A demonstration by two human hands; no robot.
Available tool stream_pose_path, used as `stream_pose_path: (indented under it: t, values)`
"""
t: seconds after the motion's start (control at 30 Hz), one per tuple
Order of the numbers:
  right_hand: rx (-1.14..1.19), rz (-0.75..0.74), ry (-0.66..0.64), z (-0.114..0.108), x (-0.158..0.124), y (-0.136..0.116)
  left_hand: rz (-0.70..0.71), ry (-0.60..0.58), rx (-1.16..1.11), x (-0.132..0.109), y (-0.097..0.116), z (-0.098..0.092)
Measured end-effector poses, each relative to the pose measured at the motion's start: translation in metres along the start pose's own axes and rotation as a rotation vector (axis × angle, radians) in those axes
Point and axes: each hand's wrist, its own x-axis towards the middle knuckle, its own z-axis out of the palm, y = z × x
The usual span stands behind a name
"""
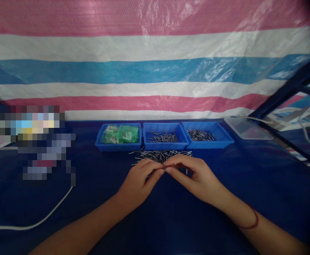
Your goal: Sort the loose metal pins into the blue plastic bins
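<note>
My left hand (141, 180) and my right hand (201, 179) meet fingertip to fingertip above the dark blue table. Both pinch thumb against forefinger, and whatever is between them is too small to make out. Just behind the fingers lies a loose pile of thin metal pins (157, 154), partly hidden by my hands. Beyond it stand three blue bins in a row. The left bin (118, 146) contains small green packets (128, 133). Several metal pins (168, 137) lie in the middle bin (165, 145), and more pins (200, 135) in the right bin (222, 138).
A white cable (17, 227) loops over the table at left, beside a blurred-out patch. At the back right lies a clear plastic lid or tray (242, 129). A striped plastic sheet (155, 71) closes off the back, with a dark frame bar (287, 86) at right.
</note>
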Motion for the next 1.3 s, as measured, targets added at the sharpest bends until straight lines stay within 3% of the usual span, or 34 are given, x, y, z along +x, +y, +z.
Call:
stream_pose_path:
  t: [0.13, 0.43, 0.73, 1.07, 1.2, 1.3]
  values:
    - [0.151, 0.093, 0.116, 0.007, -0.002, 0.002, -0.028, 0.045, -0.028, 0.0, 0.003, 0.001]
    - [0.3, 0.13, 0.064, 0.006, -0.002, 0.003, -0.017, 0.08, -0.023, 0.0, 0.001, 0.003]
    - [0.167, 0.083, 0.087, 0.003, 0.001, 0.005, 0.007, 0.233, 0.011, -0.001, -0.002, 0.004]
    - [-0.085, 0.016, -0.022, -0.001, 0.005, 0.008, -0.009, 0.197, 0.019, 0.0, -0.001, 0.001]
    - [-0.331, -0.018, 0.185, -0.028, 0.012, 0.019, -0.012, 0.123, 0.097, 0.0, -0.003, -0.002]
    - [-0.674, 0.085, 0.434, -0.062, 0.017, 0.04, -0.005, 0.074, 0.185, 0.0, -0.005, -0.002]
